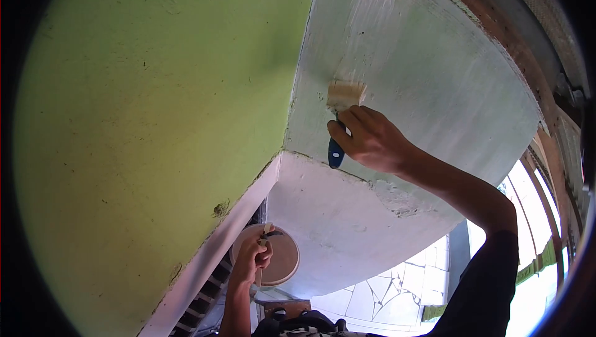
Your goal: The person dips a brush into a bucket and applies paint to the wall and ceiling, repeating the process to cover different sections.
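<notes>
My right hand [371, 139] grips a paintbrush [340, 116] with a blue handle and pale bristles. The bristles press against a pale green wall face [422, 70], just below a streak of fresh whitish paint [367, 14]. Lower down, my left hand [251, 257] holds a round tan container [282, 256] by its rim, together with a thin stick or handle. The container's inside faces away, so its contents are hidden.
A bright green wall [143, 120] fills the left side and meets the pale face at a corner. Under both runs a white band [335, 213] with chipped patches. Stone-pattern floor [397, 287] lies far below; a wooden frame [546, 151] stands at right.
</notes>
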The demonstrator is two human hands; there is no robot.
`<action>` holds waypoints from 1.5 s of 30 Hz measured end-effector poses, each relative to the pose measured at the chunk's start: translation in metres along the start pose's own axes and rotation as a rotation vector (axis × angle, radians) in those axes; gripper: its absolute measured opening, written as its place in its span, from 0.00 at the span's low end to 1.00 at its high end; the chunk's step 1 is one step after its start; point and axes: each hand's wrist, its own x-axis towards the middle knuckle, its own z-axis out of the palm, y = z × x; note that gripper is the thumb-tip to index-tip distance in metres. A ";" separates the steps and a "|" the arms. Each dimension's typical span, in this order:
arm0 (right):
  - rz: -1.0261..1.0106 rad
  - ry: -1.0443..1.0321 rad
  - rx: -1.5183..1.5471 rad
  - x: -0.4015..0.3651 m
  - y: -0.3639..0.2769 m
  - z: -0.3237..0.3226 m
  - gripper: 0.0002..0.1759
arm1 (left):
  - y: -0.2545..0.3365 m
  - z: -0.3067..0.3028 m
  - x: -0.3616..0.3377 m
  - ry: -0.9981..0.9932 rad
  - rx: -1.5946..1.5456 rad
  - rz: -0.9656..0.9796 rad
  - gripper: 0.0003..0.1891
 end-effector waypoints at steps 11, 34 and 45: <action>0.146 0.311 -0.287 0.061 0.138 -0.077 0.09 | 0.012 0.011 0.005 -0.036 0.058 -0.026 0.28; 0.362 -0.025 0.480 0.032 0.046 -0.002 0.08 | 0.001 0.010 0.007 -0.059 0.073 -0.089 0.31; 0.077 0.369 -0.344 0.076 0.139 -0.063 0.12 | 0.008 0.010 0.006 -0.071 0.020 -0.066 0.28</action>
